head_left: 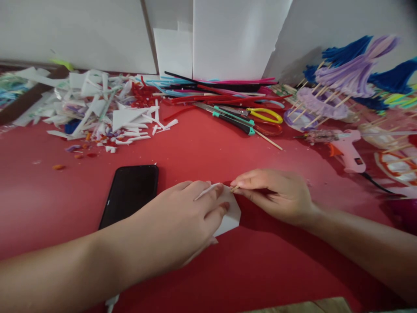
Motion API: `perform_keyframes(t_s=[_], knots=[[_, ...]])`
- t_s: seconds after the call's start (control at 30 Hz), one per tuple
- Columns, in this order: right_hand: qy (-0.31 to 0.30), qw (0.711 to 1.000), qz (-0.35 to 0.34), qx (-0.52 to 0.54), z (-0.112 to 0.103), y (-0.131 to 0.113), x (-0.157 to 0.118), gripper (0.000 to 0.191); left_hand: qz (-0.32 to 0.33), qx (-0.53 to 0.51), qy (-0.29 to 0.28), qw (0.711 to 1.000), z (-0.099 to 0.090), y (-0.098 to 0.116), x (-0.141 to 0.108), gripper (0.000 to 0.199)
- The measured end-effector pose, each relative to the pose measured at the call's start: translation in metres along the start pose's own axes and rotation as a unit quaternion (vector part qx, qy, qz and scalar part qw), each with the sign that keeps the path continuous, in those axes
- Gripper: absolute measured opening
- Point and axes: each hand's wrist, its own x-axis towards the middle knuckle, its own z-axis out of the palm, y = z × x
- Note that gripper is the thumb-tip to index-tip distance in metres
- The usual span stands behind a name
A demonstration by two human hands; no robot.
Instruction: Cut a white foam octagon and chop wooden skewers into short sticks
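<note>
A white piece of foam board (230,216) with angled corners lies low over the red table. My left hand (192,213) is closed on it, fingers across its top, covering much of its left side. At its upper right edge, my right hand (275,193) pinches a thin wooden stick (234,188) between thumb and fingertips. The stick's end meets the board's edge; whether it goes in cannot be made out. A black phone (132,195) lies beside my left forearm, partly behind it.
White scraps (97,104) are heaped at the back left. Pipe cleaners (215,89), a cutter knife (233,122) and yellow-handled scissors (265,115) lie at the back. A pink glue gun (350,150) with a cord sits right, near purple and blue fuzzy stick-built pieces (345,78).
</note>
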Motion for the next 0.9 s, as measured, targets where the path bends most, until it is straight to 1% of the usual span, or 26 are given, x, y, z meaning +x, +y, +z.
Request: perform_keyframes(t_s=[0.23,0.47,0.7,0.9], knots=[[0.009,1.000,0.012,0.018,0.0008,0.0007,-0.0005,0.013,0.000,0.005,0.000,1.000,-0.0010,-0.0005,-0.0003,0.038],[0.003,1.000,0.015,0.012,0.0013,0.0003,0.0011,0.013,0.001,0.005,0.006,1.000,0.0010,-0.0006,0.0001,0.037],[-0.010,1.000,-0.013,0.013,-0.0002,0.0019,0.0003,0.014,0.001,0.006,0.011,1.000,0.0012,-0.0013,-0.0002,0.039],[-0.006,1.000,-0.007,0.018,0.0008,0.0019,0.0009,0.012,0.003,0.007,0.008,1.000,-0.0004,-0.0012,-0.0001,0.039]])
